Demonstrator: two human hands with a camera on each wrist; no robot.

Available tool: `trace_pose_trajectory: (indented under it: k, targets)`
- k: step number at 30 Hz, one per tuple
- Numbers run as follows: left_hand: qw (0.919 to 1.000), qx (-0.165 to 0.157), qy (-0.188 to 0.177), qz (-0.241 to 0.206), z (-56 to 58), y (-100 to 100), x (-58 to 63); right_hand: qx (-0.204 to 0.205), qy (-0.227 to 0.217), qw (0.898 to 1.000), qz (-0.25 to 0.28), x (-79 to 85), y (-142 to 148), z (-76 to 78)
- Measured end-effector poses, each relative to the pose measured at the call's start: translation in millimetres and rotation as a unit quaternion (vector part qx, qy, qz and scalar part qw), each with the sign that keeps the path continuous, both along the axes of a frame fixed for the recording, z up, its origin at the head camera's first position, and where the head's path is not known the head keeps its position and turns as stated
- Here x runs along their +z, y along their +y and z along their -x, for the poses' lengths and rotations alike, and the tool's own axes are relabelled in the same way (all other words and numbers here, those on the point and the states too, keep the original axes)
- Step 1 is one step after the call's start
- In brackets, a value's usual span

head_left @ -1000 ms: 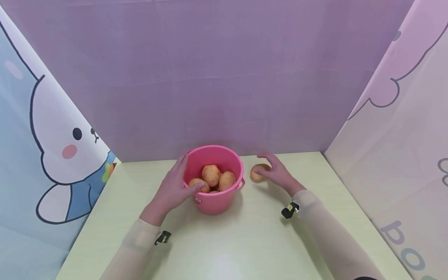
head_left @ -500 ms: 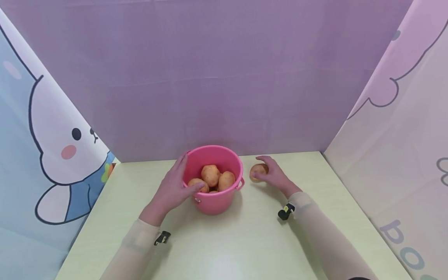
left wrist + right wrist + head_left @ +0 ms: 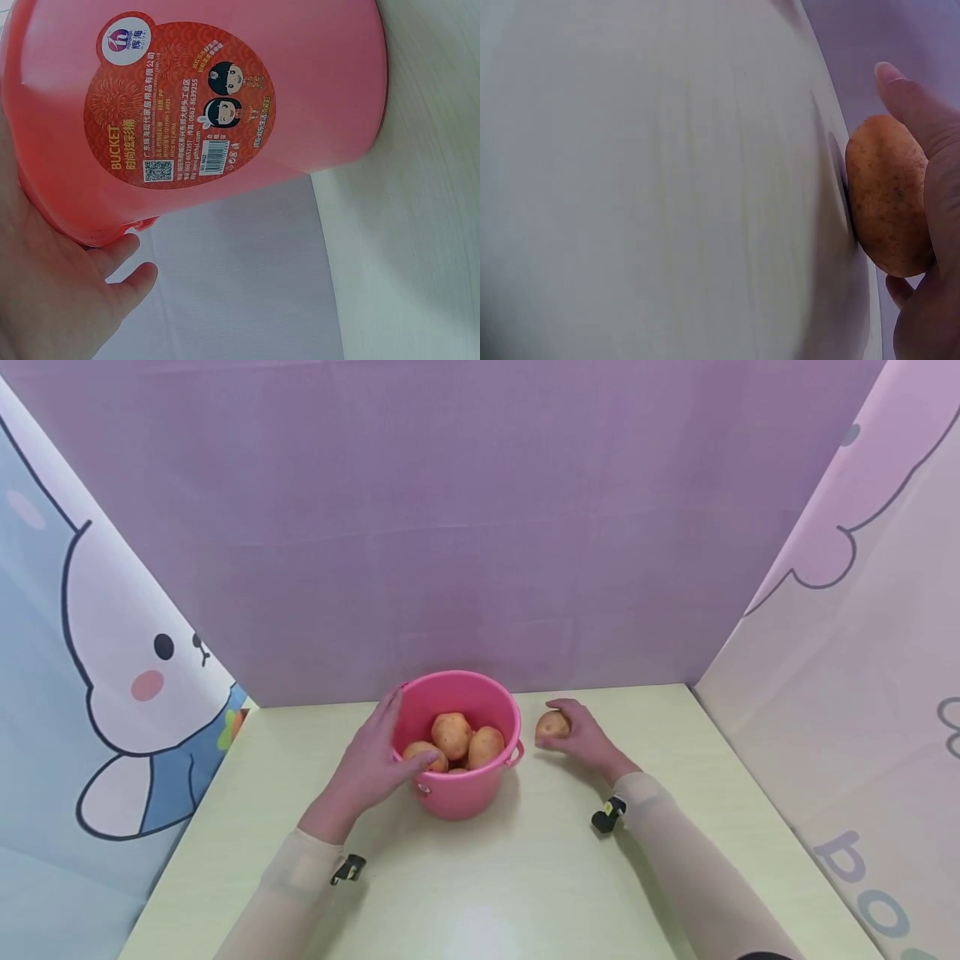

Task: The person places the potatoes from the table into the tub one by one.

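Note:
A pink bucket point(image 3: 459, 797) stands on the table near the back wall, with several potatoes point(image 3: 452, 737) inside. My left hand point(image 3: 369, 764) holds its left rim, thumb reaching over the front edge above the potatoes. In the left wrist view, two fingers point(image 3: 135, 289) extend past the rim on the outside. To the right of the bucket, my right hand point(image 3: 583, 735) grips a single potato point(image 3: 552, 725) between thumb and fingers. The right wrist view shows that brown potato point(image 3: 889, 196) close to the tabletop, with fingers at both ends of it.
The pale wooden table point(image 3: 465, 893) meets a purple cloth wall point(image 3: 480, 527) just behind the bucket. Printed side panels stand at left point(image 3: 150, 693) and right point(image 3: 862, 693). A small pink handle lug point(image 3: 517, 753) sticks out on the bucket's right side.
My right hand has moved slightly left and its thumb and fingers have come around the potato. The left hand and the bucket have stayed in place.

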State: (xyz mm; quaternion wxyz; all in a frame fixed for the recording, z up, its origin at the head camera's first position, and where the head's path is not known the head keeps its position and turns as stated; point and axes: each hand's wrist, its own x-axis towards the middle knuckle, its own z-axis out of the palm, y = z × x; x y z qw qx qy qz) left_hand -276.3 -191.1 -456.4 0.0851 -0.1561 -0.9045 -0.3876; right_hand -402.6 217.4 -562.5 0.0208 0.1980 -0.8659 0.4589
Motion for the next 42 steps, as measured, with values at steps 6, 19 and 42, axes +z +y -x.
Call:
trace_pose_trajectory:
  k: [6, 19, 42]
  targets:
    - [1.0, -0.002, 0.002, 0.002, -1.0, 0.4, 2.9, -0.01, -0.007, 1.0, -0.008, -2.1, -1.5, 0.5]
    - [1.0, -0.007, 0.001, -0.002, -0.4, 0.1, 4.2, -0.037, 0.007, 0.999, -0.023, -6.2, -5.8, 3.0]
    - [1.0, 0.002, -0.008, 0.0, 1.7, -0.2, 3.0, -0.056, 0.012, 0.997, -0.044, -5.6, -9.6, 5.8]
